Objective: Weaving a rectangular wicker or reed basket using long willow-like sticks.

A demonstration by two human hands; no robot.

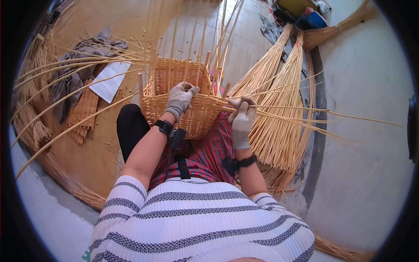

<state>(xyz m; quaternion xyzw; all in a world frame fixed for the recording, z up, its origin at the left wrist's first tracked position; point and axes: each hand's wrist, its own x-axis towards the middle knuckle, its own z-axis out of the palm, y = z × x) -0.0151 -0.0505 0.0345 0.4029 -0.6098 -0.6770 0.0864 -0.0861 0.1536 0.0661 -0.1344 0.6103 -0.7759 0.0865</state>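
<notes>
Wicker basket [198, 123], open-topped, sits at 11 o'clock from the centre of view, against the lap, partly over the red checked cloth [209, 159].

Grip, right hand [242, 121]: gloved thumb and fingers pinch pale rods [316, 109] just outside the 3 o'clock corner of the basket. Grip, left hand [180, 98]: gloved fingers curl in at the near rim; cannot tell whether they pinch a strand or only brace the wall.

Step, as judged: working loose rods in at the rim. Method notes: brace the wall firmly with the left; keep the pinch close to the corner, so the bend falls at the corner peg [226, 90] and not midway along the rod. Even tension matters; too hard a pull would likely draw the wall inward or crack a dry rod. Long tails should be kept from crossing.

Materials: walls in tight, horizontal weave, honey-coloured, ribbed, boxy with softened corners. Upright stakes [203, 41] rise thin and whippy toward 12 o'clock; thicker rods [78, 128] arc out toward 8 and 9 o'clock, smooth and springy-looking. Straw-like bundles [283, 135] fan across 2 to 4 o'clock, fine and straight. Gloves: pale grey, close-fitting fabric.
</notes>
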